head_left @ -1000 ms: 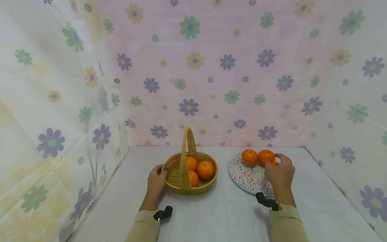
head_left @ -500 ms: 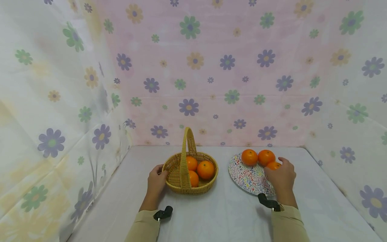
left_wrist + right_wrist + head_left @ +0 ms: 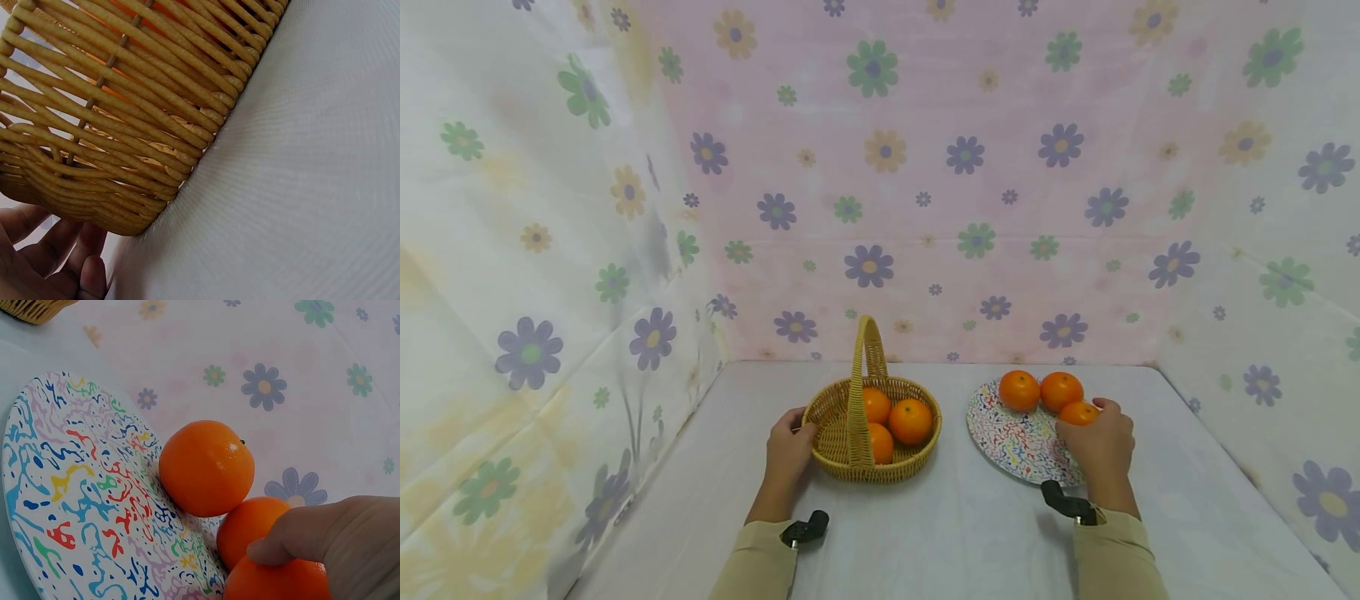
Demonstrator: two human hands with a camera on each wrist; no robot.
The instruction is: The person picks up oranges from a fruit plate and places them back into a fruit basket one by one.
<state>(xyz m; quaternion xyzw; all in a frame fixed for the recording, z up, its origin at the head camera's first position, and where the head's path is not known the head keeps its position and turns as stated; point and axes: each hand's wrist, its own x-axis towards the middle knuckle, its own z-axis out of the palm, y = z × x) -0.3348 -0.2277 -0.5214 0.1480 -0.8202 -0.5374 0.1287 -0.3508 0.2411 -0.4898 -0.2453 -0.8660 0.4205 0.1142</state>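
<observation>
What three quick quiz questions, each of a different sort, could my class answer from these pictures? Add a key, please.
1. Count: in the head view, how many oranges can be seen inside the basket?

2. True or false: the plate is covered with multicoloured squiggles.

3. Multiple choice: what does the left grip hold?
A. the plate's edge
B. the basket's rim
C. one of the oranges

Key:
1. Three.
2. True.
3. B.
</observation>
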